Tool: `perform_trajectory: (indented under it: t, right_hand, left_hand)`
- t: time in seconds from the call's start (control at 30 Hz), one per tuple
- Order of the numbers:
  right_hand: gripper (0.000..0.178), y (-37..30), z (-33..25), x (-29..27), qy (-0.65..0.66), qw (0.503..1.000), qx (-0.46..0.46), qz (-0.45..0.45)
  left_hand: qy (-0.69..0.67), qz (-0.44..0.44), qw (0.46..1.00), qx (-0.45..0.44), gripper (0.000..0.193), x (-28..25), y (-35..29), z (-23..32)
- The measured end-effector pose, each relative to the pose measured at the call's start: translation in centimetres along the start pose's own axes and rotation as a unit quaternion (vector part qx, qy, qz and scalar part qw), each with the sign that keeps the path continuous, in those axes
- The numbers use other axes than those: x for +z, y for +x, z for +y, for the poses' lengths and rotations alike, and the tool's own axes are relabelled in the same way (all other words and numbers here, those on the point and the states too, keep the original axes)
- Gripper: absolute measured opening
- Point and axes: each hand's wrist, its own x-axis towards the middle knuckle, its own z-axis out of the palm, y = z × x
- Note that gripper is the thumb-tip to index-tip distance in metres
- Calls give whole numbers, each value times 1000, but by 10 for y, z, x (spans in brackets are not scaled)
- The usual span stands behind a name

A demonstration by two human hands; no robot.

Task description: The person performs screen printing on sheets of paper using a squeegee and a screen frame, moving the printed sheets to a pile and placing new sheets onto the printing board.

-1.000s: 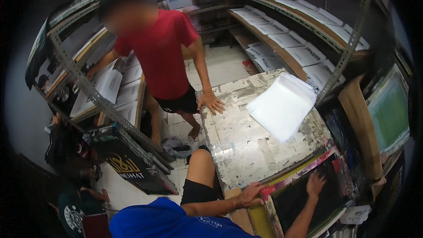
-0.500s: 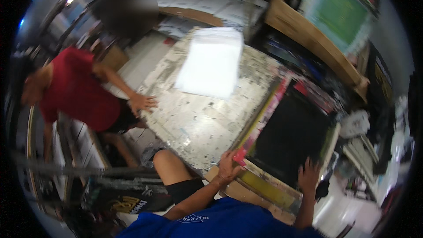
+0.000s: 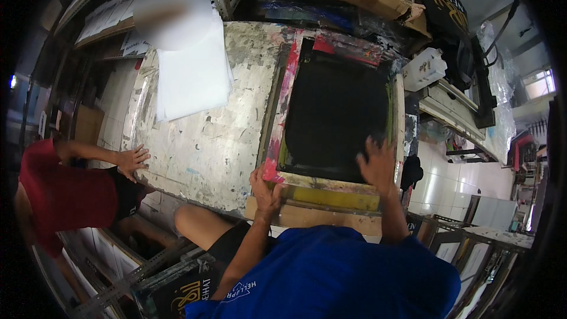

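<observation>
- The framed black screen (image 3: 333, 106) lies at the desk's (image 3: 201, 147) right side.
- Left hand (image 3: 267, 194) touches its near-left corner; cannot tell whether gripping.
- Right hand (image 3: 378, 166), fingers spread, grasps nothing.

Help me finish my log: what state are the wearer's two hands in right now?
Left hand: at the near-left corner of the frame; grip cannot be told.
Right hand: open, spread over the black screen.
</observation>
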Motion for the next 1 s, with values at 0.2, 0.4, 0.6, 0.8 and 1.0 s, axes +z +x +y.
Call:
perform_trajectory:
  t: [0.2,0.4,0.6,0.8,1.0]
  right_hand:
    - [59,-5,-78,10,125,955,-265,-45]
    - [61,176,-98,18,55,977,-203,28]
    - [67,272,-85,17,78,992,-96,0]
    - [64,206,20,19,-27,998,59,19]
    - [71,188,24,32,-49,984,167,37]
  left_hand:
    - [-7,0,1000,3,78,3,-1,-4]
    - [4,2,1000,28,77,1,1,-2]
    - [-7,-12,1000,23,76,0,5,7]
    - [-5,2,1000,9,76,-1,2,4]
    - [-3,19,999,31,78,5,0,-1]
